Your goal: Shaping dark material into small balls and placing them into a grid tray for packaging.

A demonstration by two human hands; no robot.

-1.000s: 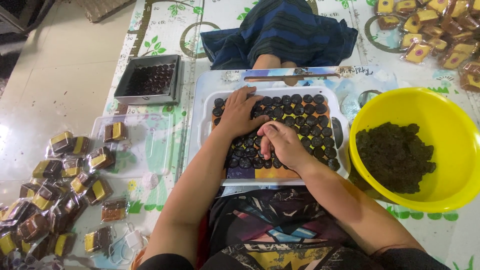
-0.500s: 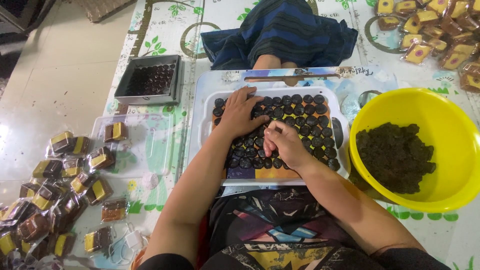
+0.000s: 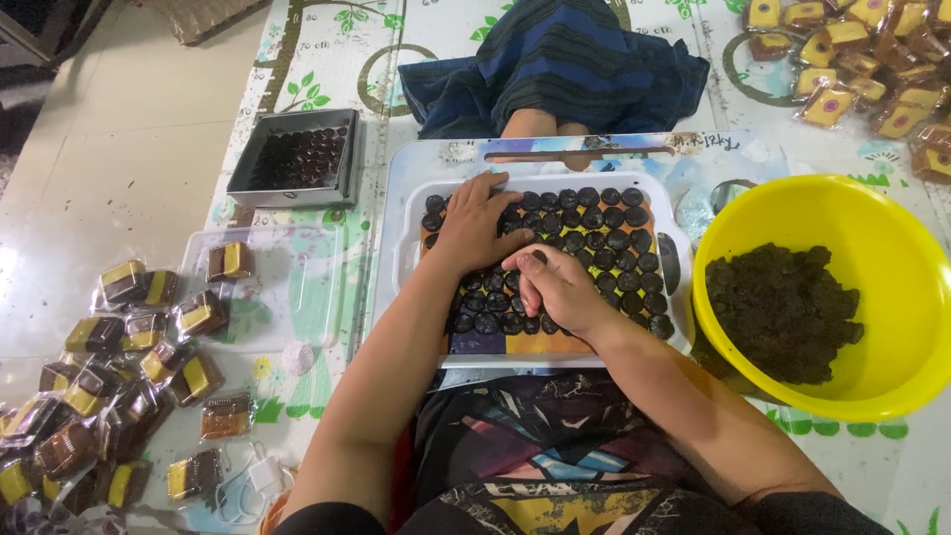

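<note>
Gold-brown wrapped packs (image 3: 149,337) pile left of the flat, empty left hand (image 3: 475,223); right hand (image 3: 555,287) curls, pinching one dark round (image 3: 535,260); yellow bowl (image 3: 921,287) crowds right.

Bowl (image 3: 897,287): your glossy yellow plastic, at 3 o'clock.
Tray (image 3: 398,248): smooth white plastic.
Tin (image 3: 260,183): dull grey metal, 10 o'clock.
Cloth (image 3: 565,59): striped, matt.

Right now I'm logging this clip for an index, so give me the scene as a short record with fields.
Left hand: flat on the dark round pieces in the white tray.
Right hand: fingers curled, pressing on the pieces.
Right of tray: yellow bowl holding dark crumbly mix.
Left of tray: small metal tray; wrapped packets on the floor.
</note>
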